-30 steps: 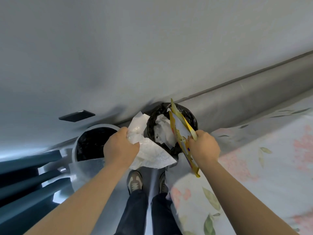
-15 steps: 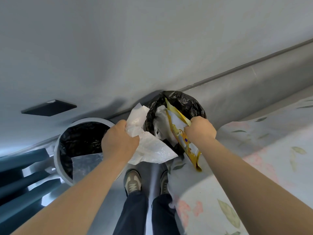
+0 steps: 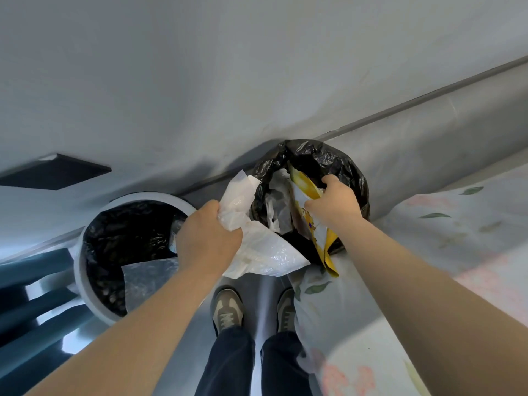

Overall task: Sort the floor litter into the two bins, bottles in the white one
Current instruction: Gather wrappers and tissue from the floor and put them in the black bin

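Left grip (image 3: 210,235) clutches white bag (image 3: 265,247); right grip (image 3: 333,201) pinches yellow wrapper (image 3: 304,181) over black bin (image 3: 337,164). Best: push both below rim, then release.

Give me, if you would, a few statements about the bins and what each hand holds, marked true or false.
1. The left hand grips a crumpled white plastic sheet. True.
2. The white bin has a black liner. True.
3. The right hand holds a bottle. False: its fingers grip a yellow wrapper.
4. The yellow wrapper hangs over the white bin. False: it is at the mouth of the black bin, to the right of the white one.
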